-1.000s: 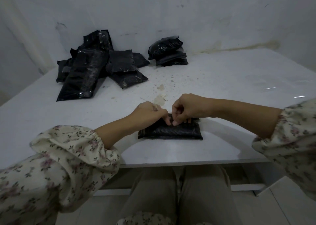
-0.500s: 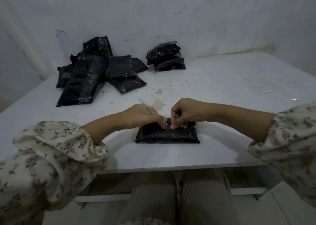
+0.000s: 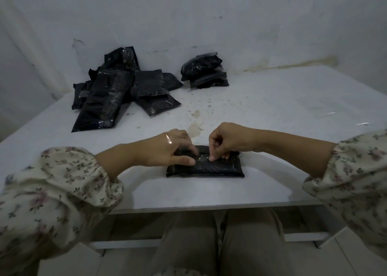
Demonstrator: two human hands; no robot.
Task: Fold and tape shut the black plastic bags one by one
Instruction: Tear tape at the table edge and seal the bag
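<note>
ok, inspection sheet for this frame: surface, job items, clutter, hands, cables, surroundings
Surface: white table, stained and speckled near its middle.
Job's things: folded black bag near the front edge; loose heap of bags at back left; small stack of bags against the wall.
Clutter: clear scraps, maybe tape, at far right.
Hands: left hand pressing the bag's top; right hand pinching at its top fold.
Cables: nothing seen.
Surroundings: scuffed white wall; tiled floor below.

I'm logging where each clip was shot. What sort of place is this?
Probably a bare home or small-workshop packing spot: a stained white table against a scuffed white wall, with piles of black plastic bags at its far side.
</note>
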